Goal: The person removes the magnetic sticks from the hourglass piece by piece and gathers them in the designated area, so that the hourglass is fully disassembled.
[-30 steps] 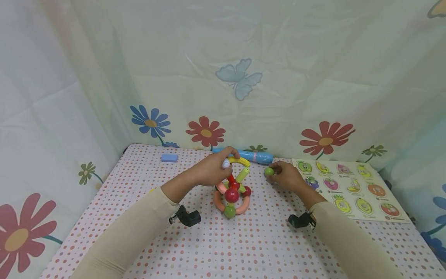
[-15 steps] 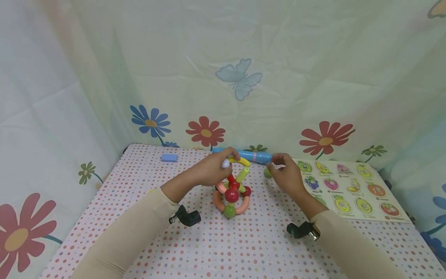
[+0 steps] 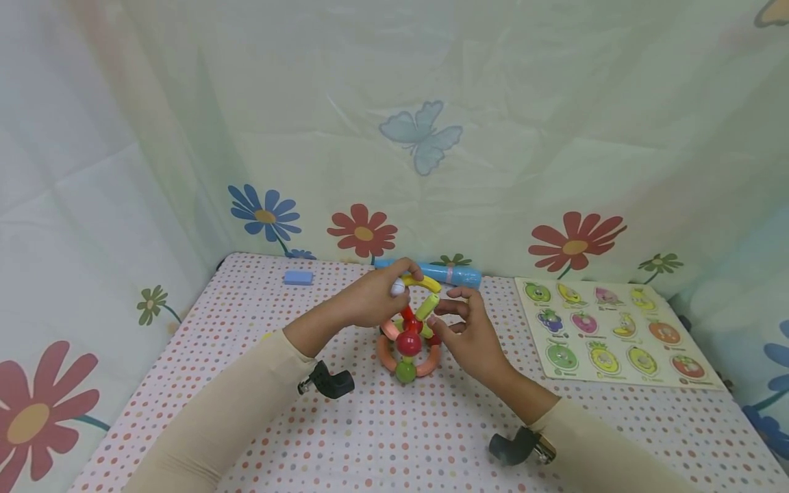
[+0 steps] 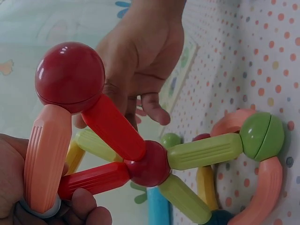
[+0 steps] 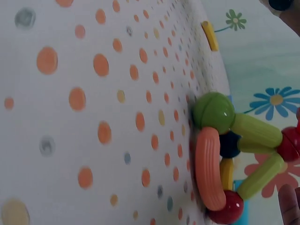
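Observation:
A toy structure of magnetic rods and balls stands on the table, with salmon curved rods (image 3: pixel 427 365) at its base and a green ball (image 3: pixel 405 372) in front. Higher up are red balls (image 3: pixel 409 343), red rods (image 4: pixel 116 129) and light green rods (image 4: pixel 204 151). My left hand (image 3: pixel 376 296) grips a white ball (image 3: pixel 398 287) at the top, where a salmon rod (image 4: pixel 47 161) and a yellow curved rod (image 3: pixel 424 283) meet it. At the structure's right side, my right hand (image 3: pixel 473 337) has its fingers spread apart, holding nothing. Another green ball (image 4: pixel 171 140) shows behind.
A fruit picture board (image 3: pixel 588 337) lies at the right. Along the back edge is a blue tube-like object (image 3: pixel 462 276). A blue block (image 3: pixel 298 278) sits at the back left, and a yellow piece (image 5: pixel 210 36) lies to the left.
My right hand has left the green ball at the back, passed near the blue object and come left and nearer, beside the structure. My left hand stays on the white ball.

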Available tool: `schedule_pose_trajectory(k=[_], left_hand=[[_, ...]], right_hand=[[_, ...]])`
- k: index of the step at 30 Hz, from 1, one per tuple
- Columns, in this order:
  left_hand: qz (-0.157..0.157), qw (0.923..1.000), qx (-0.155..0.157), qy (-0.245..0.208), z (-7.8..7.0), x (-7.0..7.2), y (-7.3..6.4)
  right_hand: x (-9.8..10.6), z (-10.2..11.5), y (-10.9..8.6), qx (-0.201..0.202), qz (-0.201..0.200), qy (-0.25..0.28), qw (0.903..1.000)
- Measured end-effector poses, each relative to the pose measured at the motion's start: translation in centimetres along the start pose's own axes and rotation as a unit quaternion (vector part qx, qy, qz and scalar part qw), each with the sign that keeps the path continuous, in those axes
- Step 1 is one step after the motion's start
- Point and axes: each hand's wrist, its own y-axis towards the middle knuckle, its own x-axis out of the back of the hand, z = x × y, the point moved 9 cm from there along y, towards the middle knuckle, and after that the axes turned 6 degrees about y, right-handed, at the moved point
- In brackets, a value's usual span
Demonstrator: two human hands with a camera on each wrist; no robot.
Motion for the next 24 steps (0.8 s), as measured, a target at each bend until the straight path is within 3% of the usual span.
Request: schedule_pose_trajectory(k=[8,24], left_hand=[[-0.001,1.0000,-0.004,-0.004,0.1,0.0,0.0],[-0.003,1.0000,-0.007,-0.003,0.1,0.0,0.0]], right_hand=[[-1.7,-0.7,-0.1,-0.040,0.002,0.056,0.9976],[-2.0,-1.0,0.0,-0.026,-0.010,0.029,0.9992]])
